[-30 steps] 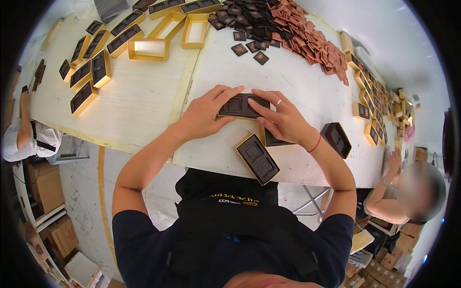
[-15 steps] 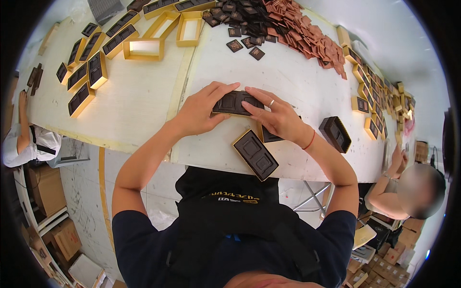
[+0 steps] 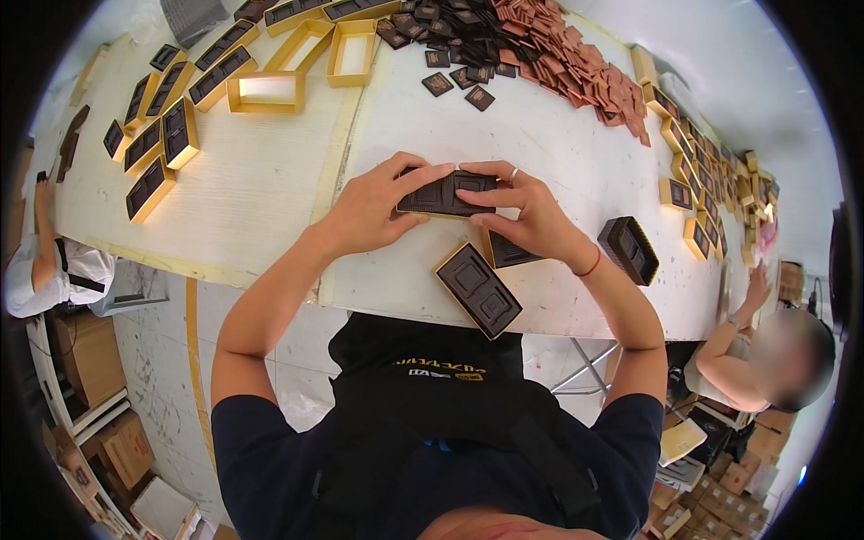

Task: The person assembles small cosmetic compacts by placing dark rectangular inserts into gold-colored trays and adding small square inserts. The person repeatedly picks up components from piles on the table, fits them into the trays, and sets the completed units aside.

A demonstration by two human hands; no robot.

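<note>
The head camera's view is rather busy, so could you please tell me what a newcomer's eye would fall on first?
Probably the heap of reddish-brown squares at the table's far side, with black squares mixed in along its left. Next, at the centre, the left hand and right hand hold a black recessed tray. Gold-sided boxes cluster at upper left and far right.

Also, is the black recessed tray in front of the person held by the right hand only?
No, the left hand and the right hand are both on the black recessed tray, at opposite ends.
</note>
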